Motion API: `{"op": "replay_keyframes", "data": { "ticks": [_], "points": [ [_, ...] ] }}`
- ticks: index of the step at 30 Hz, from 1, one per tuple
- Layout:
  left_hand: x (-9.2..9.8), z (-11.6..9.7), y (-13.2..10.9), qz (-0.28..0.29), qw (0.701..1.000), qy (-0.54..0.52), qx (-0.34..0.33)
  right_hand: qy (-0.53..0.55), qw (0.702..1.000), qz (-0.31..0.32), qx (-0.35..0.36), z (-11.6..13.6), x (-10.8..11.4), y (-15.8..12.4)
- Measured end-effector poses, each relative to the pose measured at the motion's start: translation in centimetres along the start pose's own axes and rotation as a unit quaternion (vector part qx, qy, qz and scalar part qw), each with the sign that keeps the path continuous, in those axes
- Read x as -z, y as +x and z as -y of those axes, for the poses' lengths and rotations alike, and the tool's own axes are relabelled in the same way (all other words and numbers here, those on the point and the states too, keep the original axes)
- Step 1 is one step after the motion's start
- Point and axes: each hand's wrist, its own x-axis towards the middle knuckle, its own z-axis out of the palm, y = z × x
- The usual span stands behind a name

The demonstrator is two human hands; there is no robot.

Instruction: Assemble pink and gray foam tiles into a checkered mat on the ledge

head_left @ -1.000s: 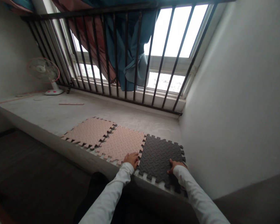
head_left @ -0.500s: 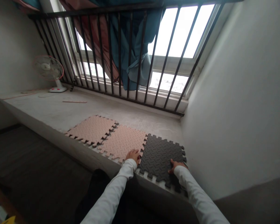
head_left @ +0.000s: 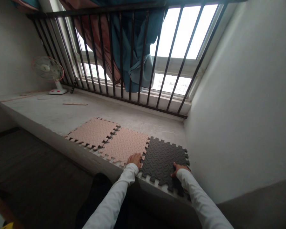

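Three interlocking foam mat tiles lie in a row on a raised concrete ledge (head_left: 62, 114). A dark grey tile (head_left: 165, 159) sits at the right by the wall. A pink tile (head_left: 126, 144) is joined to its left, and a second pink tile (head_left: 92, 132) lies further left, slightly apart. My left hand (head_left: 134, 159) lies flat, fingers spread, on the seam between the middle pink tile and the grey tile. My right hand (head_left: 177, 168) presses flat on the grey tile's near right part. Both arms wear white sleeves.
Black metal bars (head_left: 133, 57) front a window with a blue curtain (head_left: 138, 63) bunched behind them. A small pink fan (head_left: 49, 71) stands at the ledge's far left, with a thin wooden stick (head_left: 75, 104) near it. A white wall (head_left: 240, 95) closes the right side. Dark floor lies below the ledge.
Both hands stay flat on the tiles in nearly the same spots. Only the view has shifted slightly.
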Motion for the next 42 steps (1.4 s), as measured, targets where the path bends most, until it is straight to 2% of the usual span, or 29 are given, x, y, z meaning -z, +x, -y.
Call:
{"op": "replay_keyframes", "data": {
  "ticks": [7, 13, 17, 23, 27, 32, 38, 42],
  "points": [
    [0.4, -0.2, -0.8, 0.011, 0.999, 0.046, -0.016, 0.001, 1.000, -0.005, 0.005, 0.0, -0.1, 0.4],
    [0.3, -1.2, -0.9, -0.028, 0.997, 0.075, -0.009, -0.001, 1.000, -0.011, 0.001, -0.1, -0.7, 1.2],
    [0.6, -1.9, 0.8, -0.064, 0.991, 0.110, -0.028, -0.002, 1.000, -0.011, 0.003, -0.2, -1.1, 1.8],
    [2.1, -2.3, 4.9, -0.036, 0.992, 0.110, -0.055, 0.006, 1.000, -0.013, 0.002, -0.1, -0.4, 0.9],
    [2.6, -2.2, 6.8, -0.006, 0.992, 0.099, -0.074, 0.020, 1.000, -0.002, 0.001, 0.1, 0.6, 0.0],
    [2.9, -2.6, 8.2, 0.017, 0.994, 0.089, -0.061, 0.030, 1.000, 0.001, -0.002, 0.3, 0.9, -0.1],
    [2.9, -4.3, 9.7, 0.003, 0.994, 0.095, -0.050, 0.036, 0.999, -0.008, -0.001, 0.2, 0.8, -0.1],
    [2.3, -5.0, 9.7, -0.010, 0.996, 0.087, -0.033, 0.042, 0.999, -0.010, -0.006, 0.2, 0.9, -0.4]
  ]
}}
